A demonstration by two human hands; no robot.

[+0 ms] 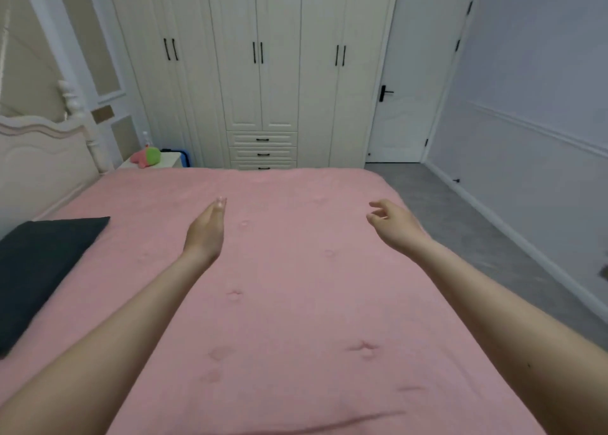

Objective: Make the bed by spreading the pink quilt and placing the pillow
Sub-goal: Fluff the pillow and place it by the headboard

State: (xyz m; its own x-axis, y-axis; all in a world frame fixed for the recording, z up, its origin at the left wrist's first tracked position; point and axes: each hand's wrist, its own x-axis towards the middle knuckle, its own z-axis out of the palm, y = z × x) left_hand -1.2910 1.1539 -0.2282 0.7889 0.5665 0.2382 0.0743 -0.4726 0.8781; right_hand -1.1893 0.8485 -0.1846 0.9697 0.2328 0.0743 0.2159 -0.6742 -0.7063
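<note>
Overhead: left hand [206, 234] edge-on, fingers straight, pressed together; right hand [393, 224] fingers loosely spread, holding nothing; both above pink quilt [296, 303]; dark pillow [42, 270] left.

Cream wardrobe [263, 72] beside a white door [408, 89], grey floor [460, 224], pale walls [533, 72].

1. Bed [49, 171] with cream headboard at left, covered edge to edge by pink quilt [296, 319], lying flat.
2. Dark pillow [42, 270] lies on the quilt near the headboard.
3. Grey floor [460, 224] right of bed.
</note>
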